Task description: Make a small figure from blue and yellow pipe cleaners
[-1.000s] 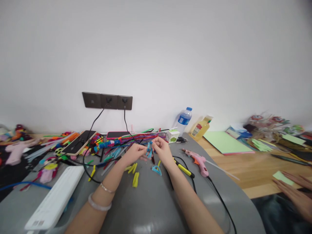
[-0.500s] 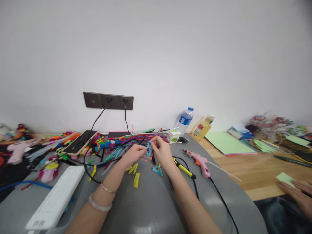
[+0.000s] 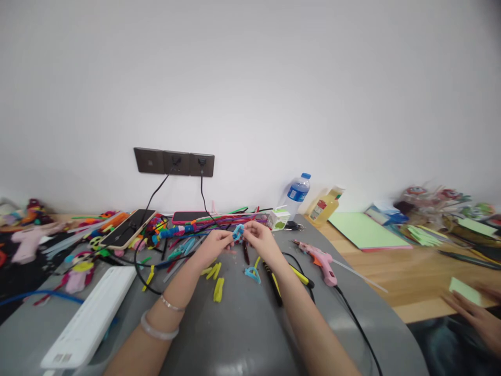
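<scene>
A small light-blue bent pipe cleaner piece (image 3: 238, 233) is held up between my two hands over the grey table. My left hand (image 3: 214, 247) pinches its left side with closed fingers. On the other side, the fingertips of my right hand (image 3: 261, 241) are closed on it too. Below my hands lie a light-blue pipe cleaner loop (image 3: 252, 274) with a yellow bit against it, and several folded yellow pipe cleaner pieces (image 3: 218, 290). A dark slim tool (image 3: 272, 282) rests beside my right forearm, and a dark reddish-brown stick (image 3: 246, 253) lies just under my fingers.
A pink glue gun (image 3: 324, 263) with its black cord lies at the right. A white power strip (image 3: 92, 316), a phone (image 3: 129, 228) and heaped pipe cleaners (image 3: 188, 245) fill the left. Bottles (image 3: 298, 194) stand by the wall. Another person's hand (image 3: 472, 313) holds green paper at far right.
The blue piece has turned and risen slightly between my fingers. My right hand has shifted a little up and right. The other person's hands have moved with the green paper.
</scene>
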A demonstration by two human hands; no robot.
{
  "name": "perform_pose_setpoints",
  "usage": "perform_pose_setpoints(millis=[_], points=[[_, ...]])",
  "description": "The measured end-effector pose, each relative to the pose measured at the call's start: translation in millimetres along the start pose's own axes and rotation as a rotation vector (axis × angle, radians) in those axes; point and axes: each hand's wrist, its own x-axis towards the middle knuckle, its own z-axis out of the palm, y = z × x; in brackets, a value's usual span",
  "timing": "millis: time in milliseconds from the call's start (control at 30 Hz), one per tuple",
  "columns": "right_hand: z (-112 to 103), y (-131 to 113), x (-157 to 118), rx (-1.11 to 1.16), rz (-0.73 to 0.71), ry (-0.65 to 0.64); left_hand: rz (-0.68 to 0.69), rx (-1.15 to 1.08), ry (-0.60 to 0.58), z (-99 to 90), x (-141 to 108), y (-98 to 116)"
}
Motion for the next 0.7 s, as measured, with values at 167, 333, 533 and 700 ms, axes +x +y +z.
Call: perform_pose_setpoints(millis=[167, 333, 533, 700], points=[[-11, 2, -5, 0.018, 0.031, -0.076, -0.011, 0.005, -0.085, 2.9, -3, 1], [-13, 2, -9, 0.002, 0.017, -0.029, -0.038, 0.017, -0.167, 4.3, -7, 6], [-11, -2, -12, -0.007, 0.015, -0.054, -0.150, 0.005, -0.278, 0.3, -10, 8], [-9, -5, -13, -0.004, 0.004, -0.053, -0.136, 0.044, -0.303, -1.6, -11, 7]])
